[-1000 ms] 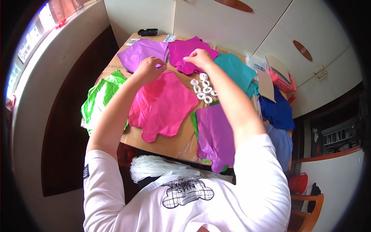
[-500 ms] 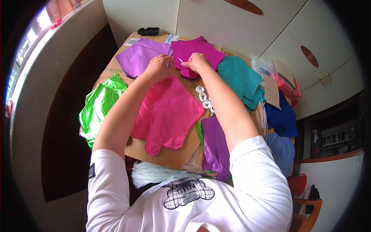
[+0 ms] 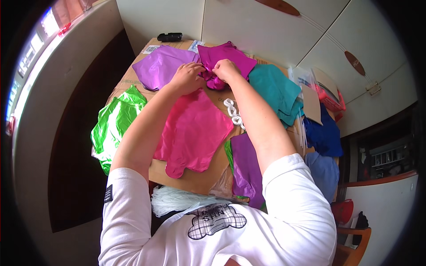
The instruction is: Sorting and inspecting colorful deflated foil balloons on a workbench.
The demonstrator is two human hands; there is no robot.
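You have one magenta foil piece (image 3: 228, 57) between your two hands, at the far middle of the cardboard (image 3: 157, 175), its near end gathered up and crumpled. The thumb and forefinger of your right hand (image 3: 225, 71) press together at that gathered end; whatever lies between the tips is too small to tell. Your left hand (image 3: 188, 76) has its fingers bent, tips touching the same crumple; you cannot tell whether they pinch. Around them lie one lilac foil piece (image 3: 162, 66), one hot-pink (image 3: 195, 133), one bright green (image 3: 117, 124), one teal (image 3: 275, 93) and one purple (image 3: 246, 164) over a green edge. At least three white coils (image 3: 230, 110) sit beside your right forearm.
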